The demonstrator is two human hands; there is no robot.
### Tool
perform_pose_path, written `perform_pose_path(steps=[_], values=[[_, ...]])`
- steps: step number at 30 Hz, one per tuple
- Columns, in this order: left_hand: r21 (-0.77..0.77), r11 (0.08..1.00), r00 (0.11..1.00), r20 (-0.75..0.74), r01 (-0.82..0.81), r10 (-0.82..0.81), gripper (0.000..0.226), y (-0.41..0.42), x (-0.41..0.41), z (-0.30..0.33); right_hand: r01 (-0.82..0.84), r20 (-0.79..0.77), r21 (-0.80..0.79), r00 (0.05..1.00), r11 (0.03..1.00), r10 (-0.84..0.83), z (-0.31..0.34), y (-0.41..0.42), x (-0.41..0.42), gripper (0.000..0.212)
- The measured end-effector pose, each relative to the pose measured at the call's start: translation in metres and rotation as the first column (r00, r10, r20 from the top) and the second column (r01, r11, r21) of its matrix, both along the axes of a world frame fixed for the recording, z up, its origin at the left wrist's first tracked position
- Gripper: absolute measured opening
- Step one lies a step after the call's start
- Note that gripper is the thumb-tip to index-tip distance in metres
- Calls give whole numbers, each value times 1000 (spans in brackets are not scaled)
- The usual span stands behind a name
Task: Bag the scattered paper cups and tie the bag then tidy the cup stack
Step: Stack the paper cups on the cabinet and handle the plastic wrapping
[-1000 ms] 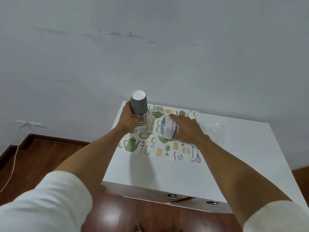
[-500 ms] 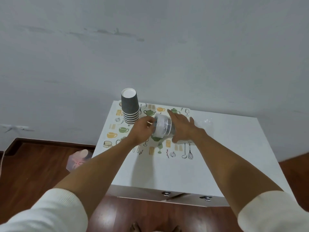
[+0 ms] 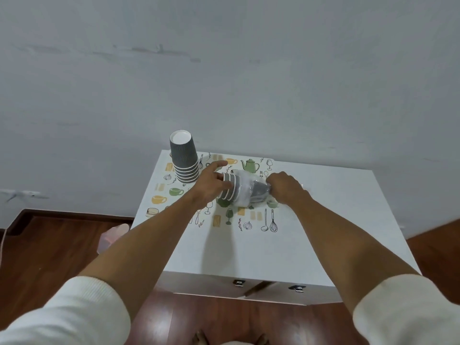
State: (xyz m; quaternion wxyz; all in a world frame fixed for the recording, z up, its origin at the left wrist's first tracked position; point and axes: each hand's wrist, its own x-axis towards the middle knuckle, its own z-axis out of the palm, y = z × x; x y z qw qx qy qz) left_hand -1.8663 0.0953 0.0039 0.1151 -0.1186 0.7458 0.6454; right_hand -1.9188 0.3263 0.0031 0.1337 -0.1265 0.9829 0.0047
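A single head-worn wide-angle camera looks forward and steeply down, from standing height, onto a white table (image 3: pixel 323 220).

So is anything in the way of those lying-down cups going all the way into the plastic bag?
Nothing visible blocks them. The nested cups lie on their side, their far end already inside the clear bag. The left hand holds their rim end, the right hand the bag's far end. The upright cup stack stands apart, to the left.
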Motion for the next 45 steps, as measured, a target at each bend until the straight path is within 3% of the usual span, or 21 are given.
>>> perform_pose_path(steps=[3, 5, 7, 8, 9, 11, 14, 16, 19, 24, 29, 32, 36, 45], values=[[-126, 991, 998, -58, -46, 39, 51, -7, 4, 2, 10, -15, 192, 1000, 981, -7, 2, 6, 3, 36], [-271, 962, 997, -73, 19, -40, 54, -14, 10, 5, -89, 48, 290, 996, 953, 78, 3, 8, -1, 77], [-475, 871, 987, -31, 122, -156, 76, -17, 15, 5, -217, 205, 165, 962, 962, 182, 5, -2, -9, 130], [-577, 798, 979, 16, 174, -201, 89, -16, 17, 5, -253, 248, 82, 942, 964, 226, 7, -11, -11, 140], [-663, 717, 971, 69, 216, -228, 98, -14, 19, 4, -260, 254, 35, 936, 965, 243, 6, -18, -13, 142], [-834, 496, 958, 125, 242, -259, 103, -12, 21, -4, -237, 225, -29, 945, 971, 238, 6, -30, -10, 125], [-978, 127, 932, 110, 163, -347, 95, -6, 25, -16, -170, 220, -129, 956, 977, 195, 3, -31, -1, 70], [-989, 52, 914, 111, 142, -389, 85, -5, 28, -20, -169, 167, -147, 967, 975, 193, 5, -28, 3, 57], [-997, 28, 919, 56, 73, -390, 72, -4, 30, -19, -142, 39, -117, 988, 983, 147, 8, -23, 2, 50], [-979, 147, 953, -174, -141, -247, 78, -7, 23, 25, -7, -67, -122, 998, 993, -2, 17, -16, -3, 46], [-712, 591, 881, -473, -379, -5, 79, -22, 9, 75, 12, -89, -151, 996, 988, -26, 29, -14, -6, 39], [-455, 741, 798, -577, -493, 176, 79, -34, 5, 98, -11, -106, -172, 994, 985, -7, 33, -17, -7, 44], [-312, 768, 740, -605, -559, 293, 76, -60, -3, 107, -29, -126, -185, 992, 982, 6, 37, -23, -8, 47], [-282, 851, 835, -475, -444, 278, 78, -84, -12, 79, -48, -112, -186, 993, 981, 27, 34, -32, -5, 44]])
